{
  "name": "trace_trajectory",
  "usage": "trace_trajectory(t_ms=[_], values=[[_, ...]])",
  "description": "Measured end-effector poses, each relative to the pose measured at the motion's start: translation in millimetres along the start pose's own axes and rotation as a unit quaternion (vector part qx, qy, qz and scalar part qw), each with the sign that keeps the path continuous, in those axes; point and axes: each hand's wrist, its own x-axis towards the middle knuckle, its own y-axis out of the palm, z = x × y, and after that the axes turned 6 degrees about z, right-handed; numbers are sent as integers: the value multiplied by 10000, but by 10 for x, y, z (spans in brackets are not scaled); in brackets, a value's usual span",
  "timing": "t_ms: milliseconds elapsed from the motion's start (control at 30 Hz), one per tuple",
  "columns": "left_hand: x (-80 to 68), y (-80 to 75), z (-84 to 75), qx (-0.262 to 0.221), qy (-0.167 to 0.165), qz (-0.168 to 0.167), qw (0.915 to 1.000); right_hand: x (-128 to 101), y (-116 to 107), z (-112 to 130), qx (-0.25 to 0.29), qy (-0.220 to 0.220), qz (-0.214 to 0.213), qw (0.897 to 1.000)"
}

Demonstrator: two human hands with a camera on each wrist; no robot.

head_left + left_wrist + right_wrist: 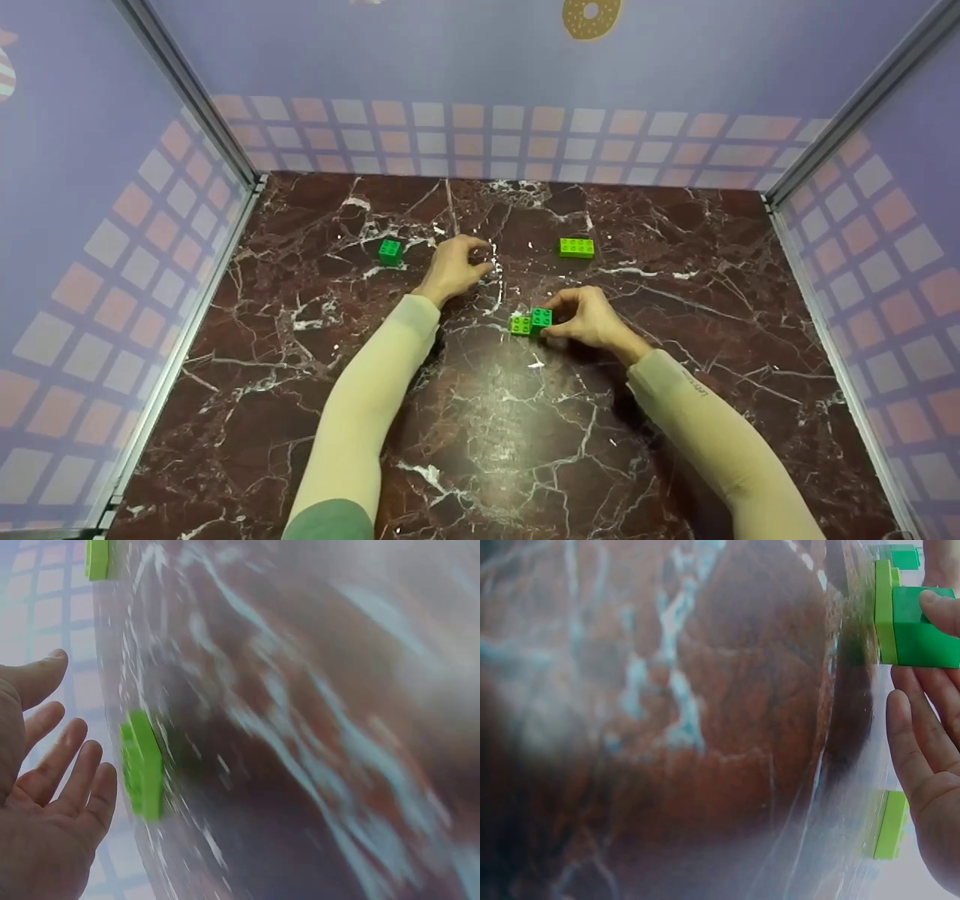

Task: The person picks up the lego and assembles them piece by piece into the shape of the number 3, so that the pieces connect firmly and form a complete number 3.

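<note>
In the head view my right hand (592,319) pinches a dark green toy brick (541,319) between thumb and fingers. That brick sits over the right part of a lime green brick (520,325), whose left studs show. From the right side, the right wrist view has the dark green brick (922,634) against the lime brick (885,615), with the thumb on it. My left hand (454,266) holds nothing, its fingers spread and loosely bent above the table. Left of it stands another dark green brick (390,253).
A second lime brick (577,247) lies farther back, right of the middle. The dark red marble-patterned table (480,450) has purple panels with checks behind it (525,67) and at both sides, joined by metal rails (202,97).
</note>
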Motion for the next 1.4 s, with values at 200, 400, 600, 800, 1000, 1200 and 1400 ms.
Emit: trace_trajectory(t_ms=[200, 400, 600, 800, 1000, 1200, 1400], values=[[44, -32, -486, -112, 160, 279, 9994, 7, -2, -6, -81, -25, 18, 10000], [78, -59, -945, -13, 30, 441, 9990, -6, -13, -15, -143, -71, -1, 9999], [229, 57, -1069, -212, -17, 664, 9976, -19, -34, -34, -295, -57, -106, 9995], [345, 181, -1121, -367, -147, 754, 9964, -14, -16, -41, -226, -111, -116, 9996], [482, 364, -1120, -451, -271, 739, 9959, -9, -4, -45, -338, -115, -68, 9993], [591, 488, -1139, -395, -462, 735, 9954, 4, -19, -48, -369, -113, 31, 9993], [670, 556, -1227, -23, -464, 795, 9958, -1, -31, -57, -513, -161, -27, 9986]])
